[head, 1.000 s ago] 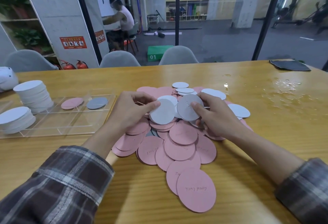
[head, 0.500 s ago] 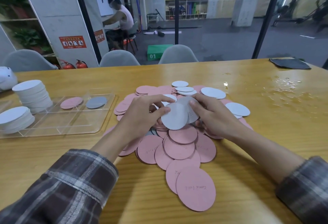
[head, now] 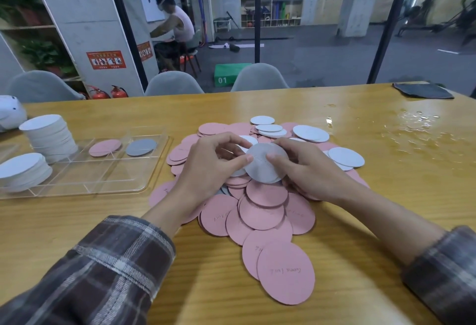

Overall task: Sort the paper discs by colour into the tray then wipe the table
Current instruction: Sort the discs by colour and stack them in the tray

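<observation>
Head view.

- Left hand [head: 211,167]: over the middle of the pile, thumb and fingertips pinching the left edge of the round grey paper discs [head: 262,167]. Plaid sleeve [head: 108,268] on the forearm.
- Right hand [head: 306,170]: gripping the same round grey paper discs from the right, thumb on the top face and fingers curled underneath.
- Round grey paper discs: a thin stack held between both hands just above the pile. How many there are cannot be told.
- Loose pile of pink and white round paper discs [head: 262,211]: spread on the yellow wooden table [head: 386,208]. Pink ones lie mostly on the near side, white ones along the far and right edges. Some pink ones carry handwriting.
- Clear plastic divided tray [head: 108,175]: on the table just left of the pile.
  - One compartment holds a single pink disc [head: 105,147].
  - The next compartment to its right holds a single grey disc [head: 141,146].
  - Two stacks of white discs [head: 49,134] stand at its left end.
- Dark grey cloth [head: 422,90]: at the table's far right corner, well apart from the pile.
- Wet patch [head: 422,128]: on the table near the cloth.
</observation>
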The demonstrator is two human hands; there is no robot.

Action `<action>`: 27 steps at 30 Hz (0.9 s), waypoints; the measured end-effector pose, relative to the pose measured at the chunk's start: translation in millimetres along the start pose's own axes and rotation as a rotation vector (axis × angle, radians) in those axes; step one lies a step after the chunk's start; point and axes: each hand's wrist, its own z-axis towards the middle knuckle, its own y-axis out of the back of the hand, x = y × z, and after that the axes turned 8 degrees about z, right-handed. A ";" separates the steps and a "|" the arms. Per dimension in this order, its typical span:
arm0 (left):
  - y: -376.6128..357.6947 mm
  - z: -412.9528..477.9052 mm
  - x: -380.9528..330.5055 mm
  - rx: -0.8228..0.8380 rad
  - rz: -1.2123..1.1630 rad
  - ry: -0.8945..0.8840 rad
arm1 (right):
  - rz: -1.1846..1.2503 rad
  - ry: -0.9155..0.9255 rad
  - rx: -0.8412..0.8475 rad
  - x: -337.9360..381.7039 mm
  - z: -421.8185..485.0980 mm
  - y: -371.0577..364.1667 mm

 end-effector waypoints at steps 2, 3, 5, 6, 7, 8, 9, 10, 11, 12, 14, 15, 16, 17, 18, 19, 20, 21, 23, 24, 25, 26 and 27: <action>-4.0 -2.1 -3.4 -0.001 -0.006 -0.007 | -0.045 0.033 0.004 -2.4 0.4 -0.7; -4.8 -2.1 -3.8 -0.012 0.012 -0.019 | -0.056 0.038 -0.004 -3.5 0.8 -0.6; -2.2 0.4 -0.2 -0.075 0.120 -0.058 | -0.081 0.030 -0.033 -4.4 1.7 0.7; 1.2 2.5 4.0 -0.115 0.212 -0.073 | -0.087 0.023 -0.054 -4.3 1.7 1.4; 5.3 4.5 8.3 -0.140 0.329 -0.076 | -0.094 0.014 -0.076 -3.8 1.9 2.2; 9.0 6.4 13.8 -0.137 0.458 -0.064 | -0.104 0.002 -0.096 -3.2 1.5 3.3; 11.5 7.1 19.4 -0.107 0.564 -0.036 | -0.113 -0.013 -0.113 -2.6 1.3 4.2; 13.1 6.9 23.8 -0.065 0.623 -0.002 | -0.117 -0.024 -0.126 -2.0 1.2 4.8; 13.9 5.8 24.3 -0.034 0.631 0.026 | -0.115 -0.030 -0.133 -1.4 1.1 5.0; 14.4 4.9 23.9 -0.023 0.613 0.041 | -0.108 -0.035 -0.138 -1.0 1.1 4.6; 14.4 4.8 21.3 -0.032 0.577 0.035 | -0.100 -0.041 -0.147 -1.8 1.3 4.0; 13.8 4.5 19.7 -0.037 0.572 0.030 | -0.104 -0.042 -0.152 -2.6 1.5 3.8; 13.1 4.3 18.2 -0.041 0.565 0.030 | -0.112 -0.044 -0.157 -3.1 1.7 3.9; 12.5 4.0 17.3 -0.044 0.551 0.030 | -0.119 -0.046 -0.163 -3.3 1.9 4.0; 12.1 4.1 17.3 -0.047 0.532 0.035 | -0.121 -0.047 -0.171 -3.3 1.8 4.2; 11.6 3.9 17.0 -0.047 0.512 0.038 | -0.120 -0.048 -0.178 -3.6 1.8 4.5; 10.6 3.6 16.6 -0.043 0.499 0.034 | -0.117 -0.050 -0.184 -3.7 1.7 4.8; 9.5 3.1 15.9 -0.041 0.489 0.021 | -0.117 -0.052 -0.189 -3.5 1.7 5.2; 8.2 2.3 14.0 -0.041 0.438 -0.003 | -0.148 -0.055 -0.197 -1.9 1.7 5.9; 7.7 1.9 12.4 -0.040 0.385 -0.006 | -0.159 -0.059 -0.200 -0.9 1.6 5.8; 7.0 1.3 10.3 -0.032 0.317 -0.010 | -0.152 -0.069 -0.203 0.0 1.1 5.7; 6.1 1.3 8.4 -0.016 0.246 -0.008 | -0.127 -0.084 -0.207 1.0 0.6 5.7; 5.7 1.7 6.9 0.004 0.174 0.004 | -0.095 -0.101 -0.210 1.9 0.0 5.7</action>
